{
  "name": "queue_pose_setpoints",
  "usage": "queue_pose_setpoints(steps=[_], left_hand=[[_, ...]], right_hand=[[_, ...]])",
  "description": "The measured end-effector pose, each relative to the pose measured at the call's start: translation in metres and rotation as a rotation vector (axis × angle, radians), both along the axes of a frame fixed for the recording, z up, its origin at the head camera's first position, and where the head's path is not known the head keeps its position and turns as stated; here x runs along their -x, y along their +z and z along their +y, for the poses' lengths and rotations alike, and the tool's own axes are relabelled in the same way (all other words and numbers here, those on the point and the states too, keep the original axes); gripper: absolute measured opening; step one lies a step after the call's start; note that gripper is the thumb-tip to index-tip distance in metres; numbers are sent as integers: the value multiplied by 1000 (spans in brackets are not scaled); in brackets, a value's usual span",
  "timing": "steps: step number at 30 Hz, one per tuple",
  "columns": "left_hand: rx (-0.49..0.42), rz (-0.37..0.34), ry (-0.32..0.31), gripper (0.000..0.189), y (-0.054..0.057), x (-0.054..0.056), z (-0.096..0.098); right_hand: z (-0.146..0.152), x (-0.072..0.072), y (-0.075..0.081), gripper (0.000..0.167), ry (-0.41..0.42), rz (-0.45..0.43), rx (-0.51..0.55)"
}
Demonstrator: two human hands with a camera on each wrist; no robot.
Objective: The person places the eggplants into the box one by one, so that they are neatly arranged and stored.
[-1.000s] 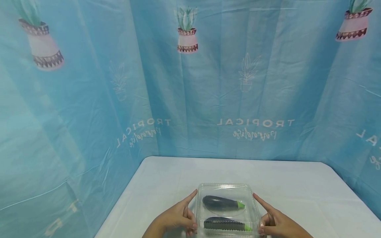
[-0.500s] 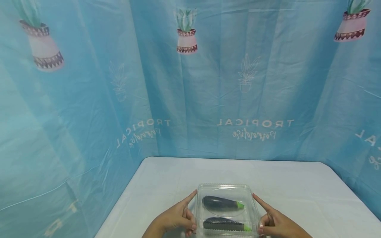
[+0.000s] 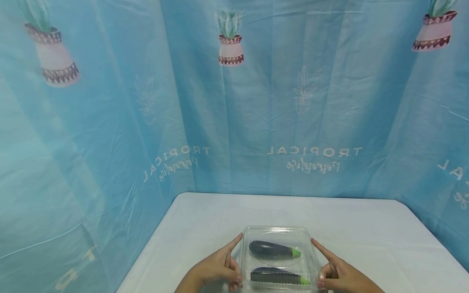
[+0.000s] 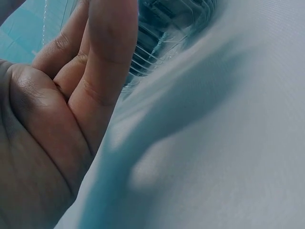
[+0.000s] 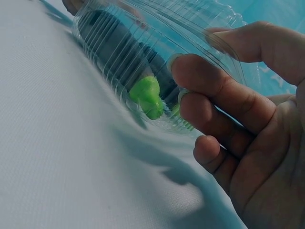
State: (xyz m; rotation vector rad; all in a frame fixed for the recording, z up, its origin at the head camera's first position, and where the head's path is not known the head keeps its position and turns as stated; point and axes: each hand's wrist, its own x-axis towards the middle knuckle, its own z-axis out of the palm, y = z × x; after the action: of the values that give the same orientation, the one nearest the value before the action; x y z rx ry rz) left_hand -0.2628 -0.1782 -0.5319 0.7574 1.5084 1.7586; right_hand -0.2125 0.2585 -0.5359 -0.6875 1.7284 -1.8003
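A clear plastic clamshell box [image 3: 313, 256] with a closed lid sits at the table's near side in the head view. Inside lie two dark eggplants with bright green stem ends, one eggplant [image 3: 271, 249] farther back and another eggplant [image 3: 275, 276] near the front. My left hand [image 3: 216, 266] grips the box's left front corner, its index finger stretched along the side. At the opposite corner, my right hand [image 3: 340, 273] pinches the rim between thumb and curled fingers, index finger also extended. In the right wrist view a green stem end [image 5: 147, 97] shows through the ribbed wall.
The box stands on a white-covered table [image 3: 205, 219] with rounded far corners. Blue curtains [image 3: 249, 122] printed with potted plants and mirrored lettering hang behind the table and along both sides.
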Motion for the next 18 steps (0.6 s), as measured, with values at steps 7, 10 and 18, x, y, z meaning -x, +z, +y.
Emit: queue_pose_setpoints(steps=[7,10,18], left_hand=[[3,2,2,122,1,0,0],[4,3,5,122,1,-1,0],[5,10,6,121,3,-1,1]], right_hand=[[1,0,-1,99,-1,3,-16],[1,1,-2,99,11,2,-7],[1,-1,0,100,28,-4,8]])
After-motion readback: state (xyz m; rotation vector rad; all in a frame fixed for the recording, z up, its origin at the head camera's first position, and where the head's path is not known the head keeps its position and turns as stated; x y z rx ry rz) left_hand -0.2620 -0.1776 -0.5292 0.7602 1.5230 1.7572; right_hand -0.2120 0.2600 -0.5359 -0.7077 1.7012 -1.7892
